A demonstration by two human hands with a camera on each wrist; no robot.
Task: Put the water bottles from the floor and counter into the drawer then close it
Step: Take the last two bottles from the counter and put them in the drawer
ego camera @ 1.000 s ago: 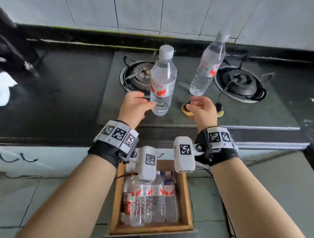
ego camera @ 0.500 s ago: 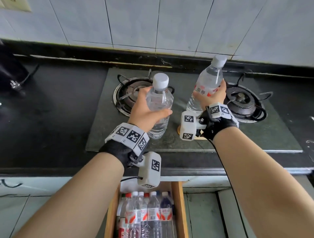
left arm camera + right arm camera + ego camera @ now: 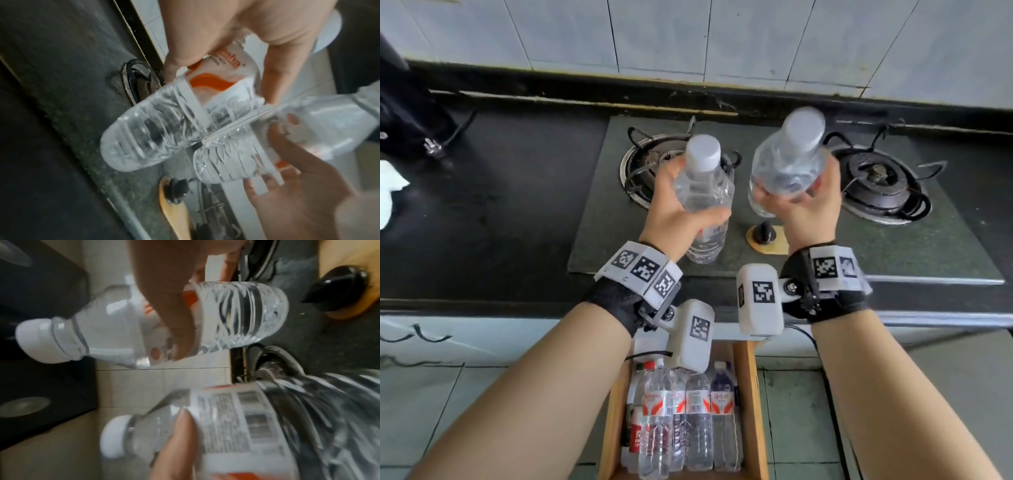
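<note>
Two water bottles are in your hands, both lifted off the stove top [image 3: 599, 219]. Your left hand [image 3: 674, 205] holds the left bottle [image 3: 703, 192] around its middle, with the fingers behind it and the thumb curled across the front, over the label. This bottle is nearly upright, and its white cap [image 3: 703, 151] points up toward the wall tiles. Your right hand [image 3: 808, 209] holds the right bottle [image 3: 787, 164] from below and from the side; the fingers are wrapped around its body, and the bottle is tilted so that its cap leans toward the camera. In the left wrist view the bases of the two bottles are just beside each other; I cannot tell if they touch. Both bottles are above the stove, between the left burner [image 3: 643, 164] and the right burner [image 3: 880, 185]. A black knob [image 3: 765, 231] on a yellow plate is on the stove just under your right hand. Below the counter edge [image 3: 482, 305], the wooden drawer [image 3: 751, 411] is pulled open. Several more bottles [image 3: 698, 421] lie inside it side by side, with caps pointing to the counter
</note>
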